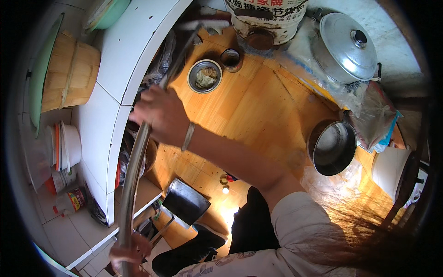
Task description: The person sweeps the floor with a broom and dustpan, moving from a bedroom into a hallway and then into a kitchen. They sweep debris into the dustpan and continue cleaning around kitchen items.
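A long metal pole [133,173] runs from the bottom left up to the dark gap beside the white tiled counter. My right hand [159,116] is closed around its upper part, with a light bracelet at the wrist. Lower down, at the bottom left, my left hand [129,254] grips the same pole; it is slightly blurred. The pole's far end is indistinct near a pale cloth-like thing [204,25]. Beyond my right hand, a metal bowl [205,77] with food scraps and a dark open can [231,59] stand on the wood-patterned floor [242,104].
The tiled counter [117,69] borders the left, bearing a wooden tub [71,72]. A dark dustpan-like scoop [187,202] lies near my foot. At right are a deep pan [335,148] and a lidded aluminium pot [346,48]. A coal stove [266,20] stands at the top.
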Action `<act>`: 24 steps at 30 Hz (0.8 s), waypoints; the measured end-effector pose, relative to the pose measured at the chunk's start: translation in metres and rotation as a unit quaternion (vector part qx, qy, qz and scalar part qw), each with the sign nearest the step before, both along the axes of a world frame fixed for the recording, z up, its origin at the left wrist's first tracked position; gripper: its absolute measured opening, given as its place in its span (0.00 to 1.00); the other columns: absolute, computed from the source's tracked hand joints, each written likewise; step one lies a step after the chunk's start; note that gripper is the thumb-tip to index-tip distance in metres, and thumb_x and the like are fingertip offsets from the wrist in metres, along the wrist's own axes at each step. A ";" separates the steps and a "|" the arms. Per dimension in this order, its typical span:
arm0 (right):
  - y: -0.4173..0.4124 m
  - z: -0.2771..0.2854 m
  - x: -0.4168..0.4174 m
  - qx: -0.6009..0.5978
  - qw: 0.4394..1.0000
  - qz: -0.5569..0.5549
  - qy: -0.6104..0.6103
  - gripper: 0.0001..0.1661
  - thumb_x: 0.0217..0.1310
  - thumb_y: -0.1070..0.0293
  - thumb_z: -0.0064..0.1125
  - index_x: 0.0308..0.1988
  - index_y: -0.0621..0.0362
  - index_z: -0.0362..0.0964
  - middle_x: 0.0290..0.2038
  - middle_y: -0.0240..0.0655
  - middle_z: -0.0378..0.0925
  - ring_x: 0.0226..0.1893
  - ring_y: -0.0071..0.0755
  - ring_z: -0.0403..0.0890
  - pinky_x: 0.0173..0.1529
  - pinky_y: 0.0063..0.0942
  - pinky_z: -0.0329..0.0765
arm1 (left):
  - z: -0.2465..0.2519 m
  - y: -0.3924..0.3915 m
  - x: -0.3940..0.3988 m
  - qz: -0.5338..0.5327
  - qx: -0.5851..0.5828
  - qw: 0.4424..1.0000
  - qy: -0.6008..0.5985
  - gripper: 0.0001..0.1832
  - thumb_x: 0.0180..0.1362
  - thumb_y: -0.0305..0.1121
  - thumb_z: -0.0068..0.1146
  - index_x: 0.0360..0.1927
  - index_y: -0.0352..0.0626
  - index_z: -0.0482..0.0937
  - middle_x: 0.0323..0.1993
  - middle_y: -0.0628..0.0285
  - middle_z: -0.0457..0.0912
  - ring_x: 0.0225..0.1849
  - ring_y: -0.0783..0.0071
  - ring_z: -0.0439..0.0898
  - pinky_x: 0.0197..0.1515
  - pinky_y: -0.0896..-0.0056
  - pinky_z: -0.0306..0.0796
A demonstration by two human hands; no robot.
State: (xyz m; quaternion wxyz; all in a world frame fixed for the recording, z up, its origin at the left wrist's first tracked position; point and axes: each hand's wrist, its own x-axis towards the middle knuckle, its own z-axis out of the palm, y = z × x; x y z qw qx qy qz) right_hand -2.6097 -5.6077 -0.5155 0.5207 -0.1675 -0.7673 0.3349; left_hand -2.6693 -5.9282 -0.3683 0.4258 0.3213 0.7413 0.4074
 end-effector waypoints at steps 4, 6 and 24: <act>0.035 -0.021 -0.034 0.017 0.991 -0.054 0.120 0.06 0.48 0.66 0.60 0.23 0.53 0.71 0.23 0.32 0.67 0.30 0.39 0.68 0.32 0.36 0.64 | -0.012 0.085 0.035 -0.097 0.153 0.982 0.058 0.20 0.40 0.31 0.62 0.39 0.45 0.70 0.29 0.54 0.69 0.29 0.71 0.69 0.30 0.71 0.64; 0.050 -0.021 -0.045 0.012 0.985 -0.069 0.160 0.05 0.48 0.67 0.60 0.23 0.53 0.72 0.23 0.32 0.68 0.30 0.40 0.69 0.33 0.37 0.65 | -0.017 0.101 0.023 -0.100 0.173 0.977 0.079 0.20 0.41 0.35 0.64 0.39 0.46 0.70 0.30 0.53 0.70 0.29 0.71 0.69 0.30 0.71 0.64; 0.119 -0.040 -0.057 0.000 0.963 -0.123 0.239 0.06 0.54 0.69 0.56 0.25 0.58 0.73 0.23 0.34 0.72 0.30 0.41 0.71 0.38 0.34 0.70 | -0.028 0.192 0.025 -0.163 0.225 0.934 0.225 0.15 0.33 0.23 0.47 0.30 0.43 0.72 0.27 0.55 0.70 0.27 0.66 0.70 0.32 0.66 0.67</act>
